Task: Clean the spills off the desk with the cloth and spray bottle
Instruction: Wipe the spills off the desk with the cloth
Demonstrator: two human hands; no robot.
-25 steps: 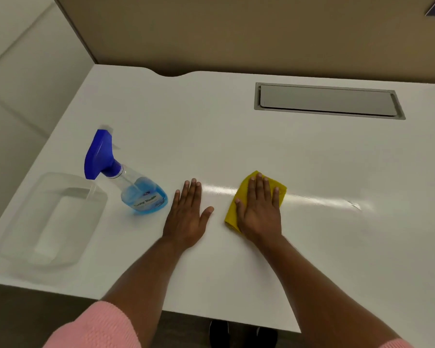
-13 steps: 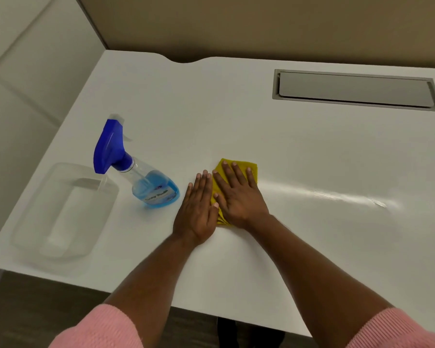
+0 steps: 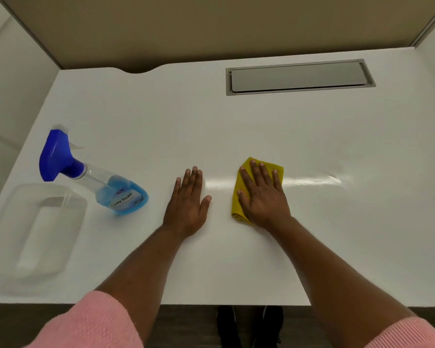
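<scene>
A folded yellow cloth [image 3: 239,200] lies on the white desk [image 3: 261,126]. My right hand [image 3: 263,197] presses flat on the cloth with fingers spread, covering most of it. My left hand [image 3: 187,203] rests palm down on the bare desk a short way left of the cloth, holding nothing. A spray bottle [image 3: 103,183] with a blue trigger head and blue liquid stands to the left of my left hand. A shiny wet streak [image 3: 314,180] runs across the desk to the right of the cloth.
A clear plastic tub [image 3: 33,234] sits at the desk's front left corner, beside the bottle. A grey cable hatch [image 3: 299,76] is set into the desk at the back right. A beige partition stands behind the desk. Black shoes show below the front edge.
My right hand has slid the cloth to the right, away from my left hand, which it was touching half a second ago. The left hand and the bottle have stayed put.
</scene>
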